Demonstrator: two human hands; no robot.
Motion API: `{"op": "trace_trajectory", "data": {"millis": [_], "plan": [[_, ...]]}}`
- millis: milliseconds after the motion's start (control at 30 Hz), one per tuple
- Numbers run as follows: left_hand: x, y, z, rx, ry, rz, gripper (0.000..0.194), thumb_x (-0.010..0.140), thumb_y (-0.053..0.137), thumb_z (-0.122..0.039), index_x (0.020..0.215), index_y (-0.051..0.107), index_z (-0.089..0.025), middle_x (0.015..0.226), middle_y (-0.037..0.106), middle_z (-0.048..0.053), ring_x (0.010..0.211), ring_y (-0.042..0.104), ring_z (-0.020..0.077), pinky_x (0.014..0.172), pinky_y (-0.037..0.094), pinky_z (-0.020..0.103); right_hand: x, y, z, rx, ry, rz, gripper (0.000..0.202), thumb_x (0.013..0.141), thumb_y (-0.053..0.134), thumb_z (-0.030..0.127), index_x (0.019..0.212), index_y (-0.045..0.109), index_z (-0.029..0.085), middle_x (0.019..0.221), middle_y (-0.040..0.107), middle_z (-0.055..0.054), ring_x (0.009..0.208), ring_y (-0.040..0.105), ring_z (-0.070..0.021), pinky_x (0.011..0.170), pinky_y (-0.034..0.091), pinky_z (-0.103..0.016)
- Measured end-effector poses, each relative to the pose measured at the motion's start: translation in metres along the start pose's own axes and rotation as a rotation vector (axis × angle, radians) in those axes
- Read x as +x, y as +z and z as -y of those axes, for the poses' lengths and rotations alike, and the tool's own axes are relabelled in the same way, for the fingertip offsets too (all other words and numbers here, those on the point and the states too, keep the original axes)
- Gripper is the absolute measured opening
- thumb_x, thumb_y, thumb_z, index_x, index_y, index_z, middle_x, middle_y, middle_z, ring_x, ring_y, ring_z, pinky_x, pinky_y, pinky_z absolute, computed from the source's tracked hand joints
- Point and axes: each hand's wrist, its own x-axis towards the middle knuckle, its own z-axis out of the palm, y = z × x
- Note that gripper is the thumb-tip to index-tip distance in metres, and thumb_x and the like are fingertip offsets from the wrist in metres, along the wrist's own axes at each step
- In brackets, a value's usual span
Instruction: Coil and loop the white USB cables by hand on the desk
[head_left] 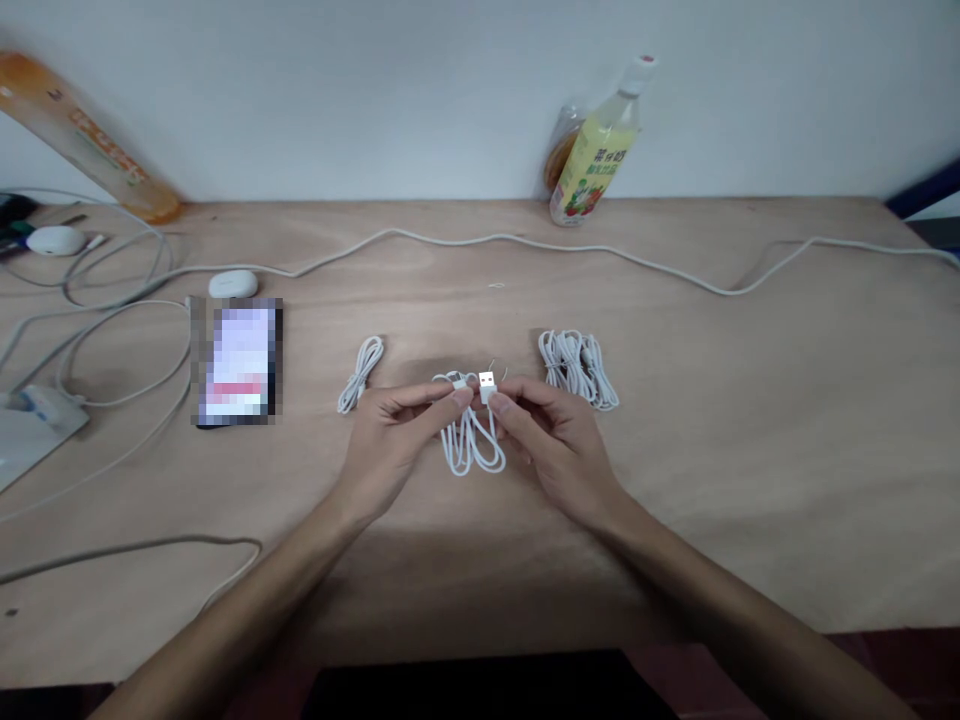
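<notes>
Between my two hands hangs a white USB cable (pixel 469 450), gathered in loose loops. My left hand (pixel 397 430) pinches one connector end of it between thumb and fingers. In my right hand (pixel 555 435) is the other end, a USB plug (pixel 487 384) with its metal tip pointing away from me. A thin twist tie (pixel 493 368) seems to lie just behind the plug. On the table left of my hands rests one bundled white cable (pixel 361 374). Several bundled white cables (pixel 576 368) lie together on the right.
A phone (pixel 240 360) and a white earbud case (pixel 233 284) lie to the left, near tangled cords and a power strip (pixel 37 425). One long cord (pixel 495 238) crosses the table's back. Against the wall lean a yellow-labelled bottle (pixel 596 150) and an orange bottle (pixel 90 140).
</notes>
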Motion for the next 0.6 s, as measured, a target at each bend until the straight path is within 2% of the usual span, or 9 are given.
{"op": "trace_trajectory", "data": {"millis": [267, 600], "plan": [[0.0009, 0.0004, 0.0011, -0.025, 0.003, 0.024, 0.017, 0.082, 0.093, -0.039, 0.094, 0.093, -0.027, 0.091, 0.088, 0.005, 0.09, 0.08, 0.0234, 0.086, 0.063, 0.034, -0.0004, 0.0004, -0.0008, 0.044, -0.001, 0.009, 0.019, 0.099, 0.076, 0.04, 0.089, 0.08, 0.024, 0.074, 0.066, 0.003, 0.064, 0.057, -0.0128, 0.064, 0.052, -0.028], [0.0, 0.0041, -0.0022, -0.061, 0.02, 0.053, 0.016, 0.084, 0.093, -0.039, 0.094, 0.093, -0.027, 0.088, 0.086, 0.004, 0.083, 0.075, 0.0186, 0.08, 0.059, 0.029, 0.0003, -0.0005, -0.0016, 0.024, 0.032, 0.016, 0.027, 0.098, 0.076, 0.051, 0.094, 0.08, 0.024, 0.076, 0.067, 0.002, 0.065, 0.058, -0.0137, 0.059, 0.049, -0.028]]}}
